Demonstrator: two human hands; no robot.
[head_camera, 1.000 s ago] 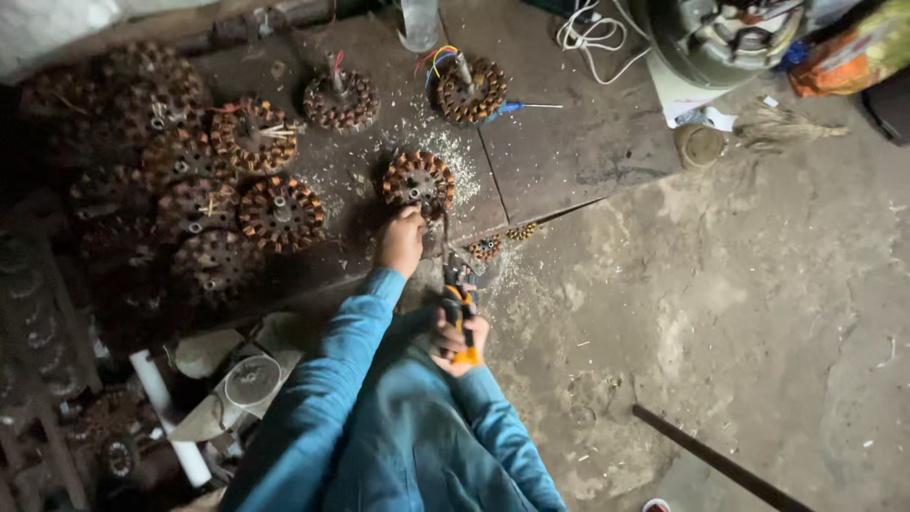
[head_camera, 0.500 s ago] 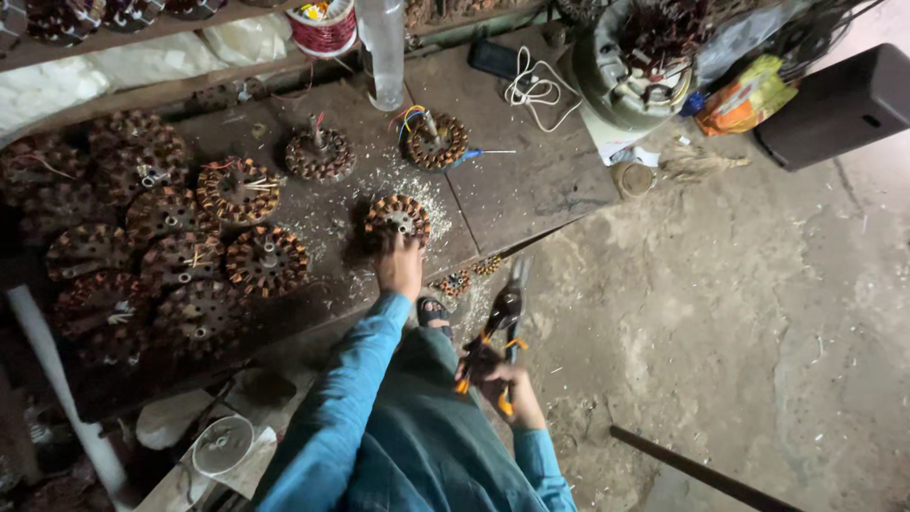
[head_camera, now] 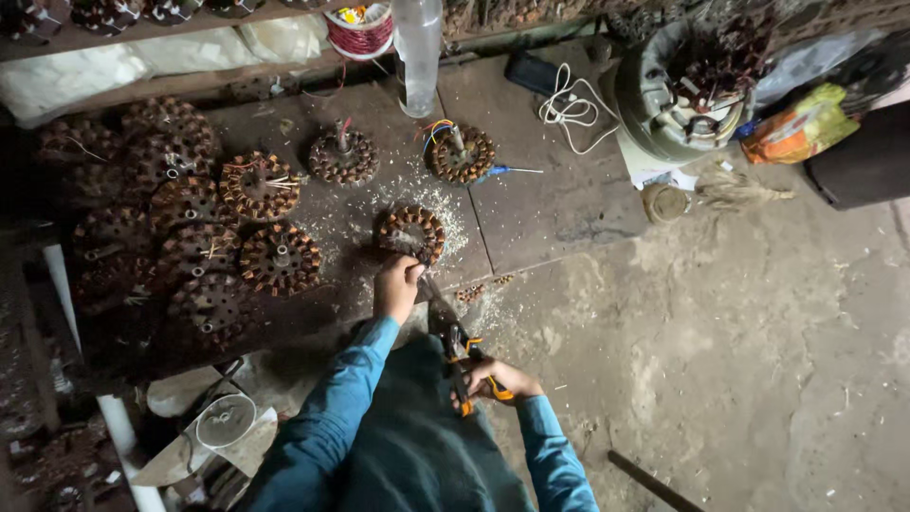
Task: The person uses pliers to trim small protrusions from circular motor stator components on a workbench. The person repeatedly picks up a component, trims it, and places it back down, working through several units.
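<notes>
Head view: a person in blue sleeves is working at a low dark wooden board laid on a concrete floor.
Left hand: the left hand is gripping the near rim of a round copper-wound stator, fingers closed on it.
Stator position: it is lying flat near the board's front edge, ringed by pale shavings.
Right hand: the right hand is clamped around the orange-and-black handles of cutting pliers.
Pliers position: the tool is pointing up toward the stator; whether its tip is touching the stator cannot be told.
Hands relative: the two hands are sitting apart, the left ahead on the board, the right closer to the body.
Left of board: a cluster of similar stators is lying packed together.
Behind the held stator: two more stators are standing separately, with a blue-handled screwdriver just beside the right one.
Far edge: a clear plastic bottle and a spool of red wire are standing near each other.
Right side: a grey motor housing is sitting near a coiled white cable.
</notes>
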